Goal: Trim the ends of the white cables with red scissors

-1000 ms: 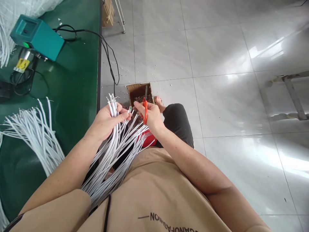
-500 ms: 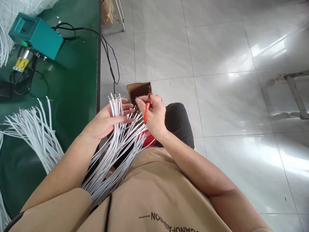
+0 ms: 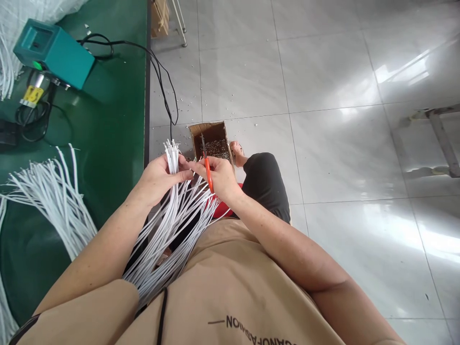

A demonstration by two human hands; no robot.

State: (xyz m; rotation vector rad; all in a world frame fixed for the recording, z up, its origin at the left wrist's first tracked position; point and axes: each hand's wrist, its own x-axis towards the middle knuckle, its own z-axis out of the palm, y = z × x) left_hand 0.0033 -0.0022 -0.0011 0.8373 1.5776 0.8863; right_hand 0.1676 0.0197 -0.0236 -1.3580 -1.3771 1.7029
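Observation:
My left hand [image 3: 158,178] is closed around the upper part of a bundle of white wires [image 3: 172,165], its cut ends pointing up above the fingers. The long lengths run down over my lap. In my right hand [image 3: 221,177] are orange-handled snips [image 3: 208,172], with the dark narrow tip pointing away from me. The fingers of my right hand meet those of my left beside the wires. Whether the right fingertips also pinch a wire is hidden.
A cardboard box [image 3: 194,132] holding small clippings stands on the floor just beyond my hands. On the green table [image 3: 118,110] at left are a teal machine [image 3: 59,55] and another bundle of white wires [image 3: 53,206]. Black cables [image 3: 163,91] hang off the table edge.
My right hand has moved left and toward me, up to my left hand, and the snips have turned upright. The left fingers, spread before, have closed around the wires.

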